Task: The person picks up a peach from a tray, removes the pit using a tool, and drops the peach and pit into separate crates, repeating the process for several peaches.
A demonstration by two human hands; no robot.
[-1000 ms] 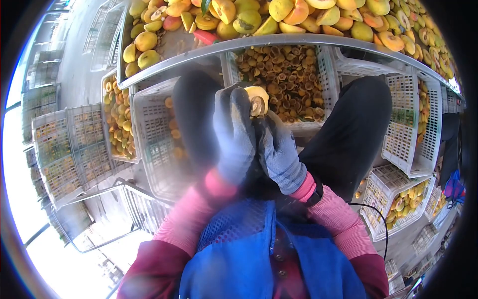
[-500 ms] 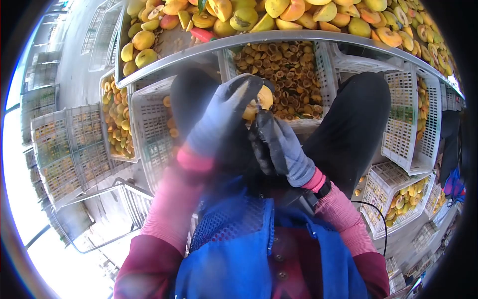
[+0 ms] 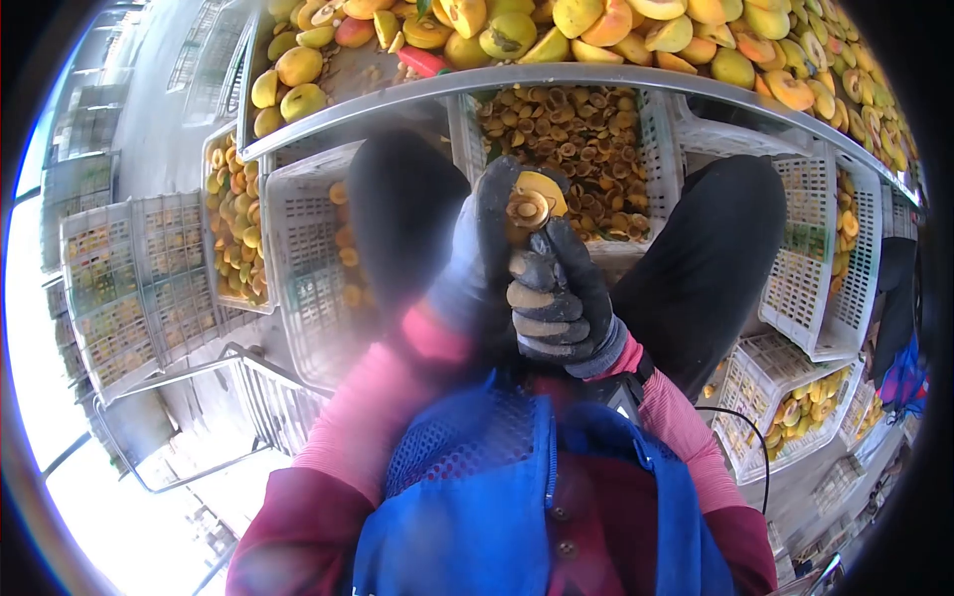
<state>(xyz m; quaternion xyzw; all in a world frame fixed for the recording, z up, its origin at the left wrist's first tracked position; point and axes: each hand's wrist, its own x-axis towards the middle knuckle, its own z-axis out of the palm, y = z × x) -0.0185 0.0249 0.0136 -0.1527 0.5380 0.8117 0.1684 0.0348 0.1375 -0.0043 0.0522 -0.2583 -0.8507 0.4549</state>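
My left hand (image 3: 487, 214), in a grey-and-black work glove, is closed round a yellow peach half (image 3: 544, 187), its cut side facing up. A brown, round half pit (image 3: 527, 209) shows at the near edge of the flesh. My right hand (image 3: 559, 303), gloved too, is curled into a fist just below and right of the fruit, its thumb and forefinger up against the pit. A small tool (image 3: 540, 243) seems to poke from that fist under the pit; most of it is hidden by the fingers. Both hands are above my lap, between my knees.
A metal-edged table (image 3: 596, 74) heaped with peach halves (image 3: 606, 20) stands in front, a red-handled tool (image 3: 424, 64) lying on it. Between my knees a white crate (image 3: 661, 149) holds brown pit halves (image 3: 571, 139). More crates (image 3: 318, 228) flank both legs; a metal rack (image 3: 268, 397) stands left.
My right hand has turned so its curled fingers face up, and has come up against the fruit. The peach half now shows its cut side and pit clearly.
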